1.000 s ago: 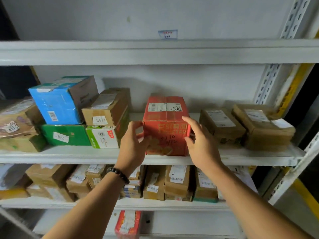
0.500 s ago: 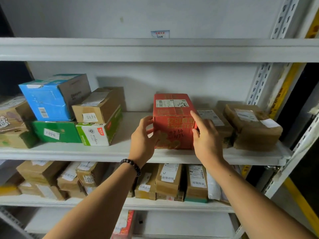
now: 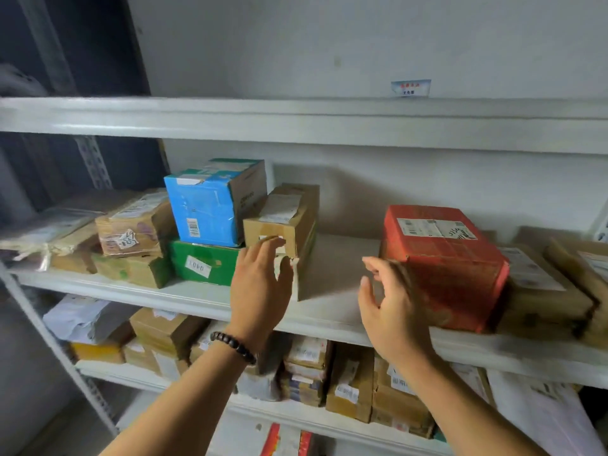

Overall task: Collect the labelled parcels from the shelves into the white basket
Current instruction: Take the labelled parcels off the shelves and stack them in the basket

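On the middle shelf [image 3: 197, 299], painted white metal with a rolled front lip, far left: flat packets in clear crinkly film, blurred; taped brown parcel [image 3: 131, 230], glossy tape, white sticker with handwriting; blue box [image 3: 204, 209], cardboard, scuffed, barcode on front, stacked on green box [image 3: 200, 263] with white number label; brown carton [image 3: 284, 218], plain corrugated, white label on top, just beside the blue one; left hand [image 3: 260, 291] in front of that carton, fingers loosely spread, holding nothing, contact cannot be told; dark bead bracelet [image 3: 233, 347] on its wrist; bare stretch of shelf between the hands; right hand [image 3: 391, 311] fingers relaxed and apart, gripping nothing, at the left front corner of the red box [image 3: 444, 258], touching or not unclear, motion blur; red box is squarish cardboard, matte, corners worn, white shipping label with barcode and black scribble on top, sits on the middle shelf right of centre, turned slightly; brown paper-wrapped parcels [image 3: 539, 291] just beside it on the right; lower shelf packed with small brown labelled cartons [image 3: 348, 386] standing on edge; grey-white plaster wall behind, small blue-white tag [image 3: 410, 88] above the upper shelf rail [image 3: 296, 123]; perforated steel upright [image 3: 93, 162] at left.
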